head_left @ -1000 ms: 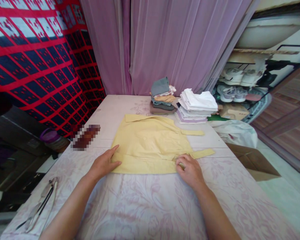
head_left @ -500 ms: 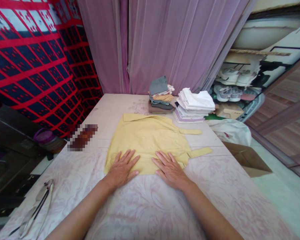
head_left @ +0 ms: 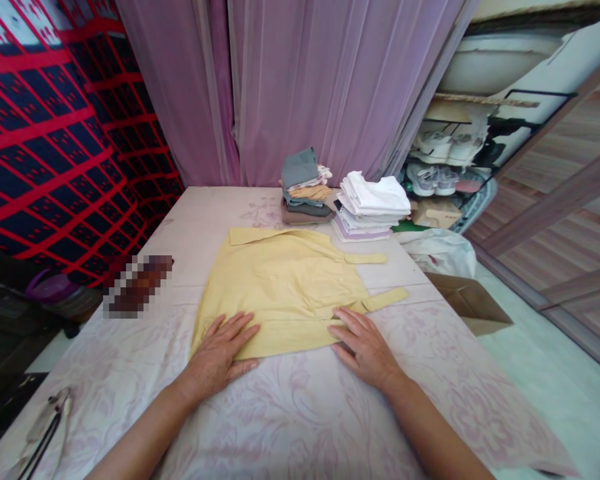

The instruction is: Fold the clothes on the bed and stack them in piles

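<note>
A yellow buttoned garment (head_left: 280,287) lies spread on the cloth-covered table (head_left: 290,420) in front of me. Two strap-like ends stick out from its right side, and its far left edge is turned over in a flap. My left hand (head_left: 220,357) rests flat on the near left corner, fingers spread. At the near right edge is my right hand (head_left: 363,343), its fingers apart and slightly bent, fingertips on the cloth. Part of the near right corner is hidden under that hand.
Folded dark clothes (head_left: 305,193) and folded white clothes (head_left: 373,203) stand in stacks at the back, before a purple curtain (head_left: 320,87). A blurred-out item (head_left: 140,287) and glasses (head_left: 45,433) lie left. Right of the table is an open cardboard box (head_left: 467,303).
My right hand has slid right along the garment's near edge, and my left hand has shifted slightly towards the left corner. The camera view has turned a little to the right.
</note>
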Demonstrator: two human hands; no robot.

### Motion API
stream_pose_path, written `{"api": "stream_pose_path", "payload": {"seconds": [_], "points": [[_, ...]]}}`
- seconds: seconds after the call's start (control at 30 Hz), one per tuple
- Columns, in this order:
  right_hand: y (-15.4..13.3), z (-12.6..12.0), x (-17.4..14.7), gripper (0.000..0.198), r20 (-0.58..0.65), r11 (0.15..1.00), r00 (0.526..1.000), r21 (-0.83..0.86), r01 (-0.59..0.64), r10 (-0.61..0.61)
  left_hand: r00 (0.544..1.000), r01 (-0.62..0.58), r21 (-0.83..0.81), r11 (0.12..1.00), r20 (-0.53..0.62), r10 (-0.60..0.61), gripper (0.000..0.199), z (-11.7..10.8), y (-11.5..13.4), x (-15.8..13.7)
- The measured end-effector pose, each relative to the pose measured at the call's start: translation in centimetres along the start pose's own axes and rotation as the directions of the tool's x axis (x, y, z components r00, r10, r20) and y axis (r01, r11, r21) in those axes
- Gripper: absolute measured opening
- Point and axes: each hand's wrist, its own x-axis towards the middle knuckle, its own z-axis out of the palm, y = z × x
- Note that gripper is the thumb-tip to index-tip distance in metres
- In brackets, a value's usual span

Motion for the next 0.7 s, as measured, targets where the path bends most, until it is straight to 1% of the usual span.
{"api": "stream_pose_path", "payload": {"seconds": [0.1, 0.13, 0.17, 0.2, 0.23, 0.3, 0.33, 0.4, 0.43, 0.47, 0.5, 0.57, 0.63, 0.7], "points": [[1.3, -0.6, -0.3, 0.026, -0.004, 1.0, 1.0, 0.024, 0.01, -0.01, 1.0, -0.014, 0.004, 1.0, -0.008, 0.014, 0.063, 0.0, -0.2, -0.1], [1.9, -0.8, -0.4, 0.025, -0.018, 0.999, 1.0, 0.033, -0.014, 0.015, 1.0, -0.02, 0.005, 1.0, -0.014, 0.02, 0.063, 0.1, -0.2, -0.1], [2.7, -1.0, -0.5, 0.024, -0.046, 0.997, 0.997, 0.035, -0.066, 0.067, 1.0, -0.023, 0.006, 1.0, -0.02, 0.023, 0.062, 0.2, -0.2, -0.1], [3.6, -1.2, -0.6, 0.025, -0.085, 0.989, 0.986, 0.026, -0.143, 0.145, 0.999, -0.026, 0.008, 1.0, -0.025, 0.026, 0.062, 0.3, -0.3, -0.1], [4.6, -1.5, -0.7, 0.027, -0.133, 0.969, 0.961, 0.005, -0.245, 0.244, 0.999, -0.028, 0.012, 1.0, -0.028, 0.028, 0.062, 0.3, -0.3, -0.2], [6.8, -2.0, -0.7, 0.034, -0.208, 0.88, 0.869, -0.065, -0.471, 0.45, 0.999, -0.033, 0.022, 0.999, -0.033, 0.034, 0.061, 0.3, -0.4, -0.3], [7.8, -2.3, -0.5, 0.04, -0.219, 0.81, 0.809, -0.11, -0.576, 0.546, 0.999, -0.038, 0.028, 0.999, -0.034, 0.039, 0.061, 0.1, -0.4, -0.2], [9.4, -3.0, 0.0, 0.055, -0.169, 0.665, 0.694, -0.198, -0.72, 0.7, 0.999, -0.036, 0.041, 0.998, -0.038, 0.038, 0.058, -0.5, -0.2, 0.0], [10.1, -3.4, 0.3, 0.061, -0.118, 0.608, 0.643, -0.235, -0.758, 0.757, 0.999, -0.026, 0.048, 0.999, -0.042, 0.028, 0.056, -0.8, 0.1, 0.3], [10.7, -3.8, 0.6, 0.065, -0.061, 0.57, 0.604, -0.267, -0.777, 0.794, 0.999, -0.015, 0.053, 0.998, -0.045, 0.018, 0.054, -1.3, 0.5, 0.7], [11.1, -4.3, 1.0, 0.066, -0.007, 0.549, 0.576, -0.291, -0.783, 0.817, 0.999, -0.01, 0.054, 0.998, -0.046, 0.012, 0.053, -1.7, 1.2, 1.3], [11.8, -5.0, 1.7, 0.064, 0.086, 0.532, 0.536, -0.321, -0.783, 0.84, 0.999, -0.04, 0.04, 0.998, -0.03, 0.041, 0.053, -2.4, 3.0, 2.9], [12.5, -5.6, 2.2, 0.055, 0.159, 0.525, 0.502, -0.322, -0.788, 0.85, 0.991, -0.135, 0.003, 0.991, 0.011, 0.135, 0.052, -2.7, 5.5, 5.1], [13.0, -6.1, 2.6, 0.041, 0.222, 0.533, 0.486, -0.287, -0.796, 0.845, 0.968, -0.245, -0.036, 0.969, 0.044, 0.246, 0.054, -2.4, 8.1, 7.5]]}}
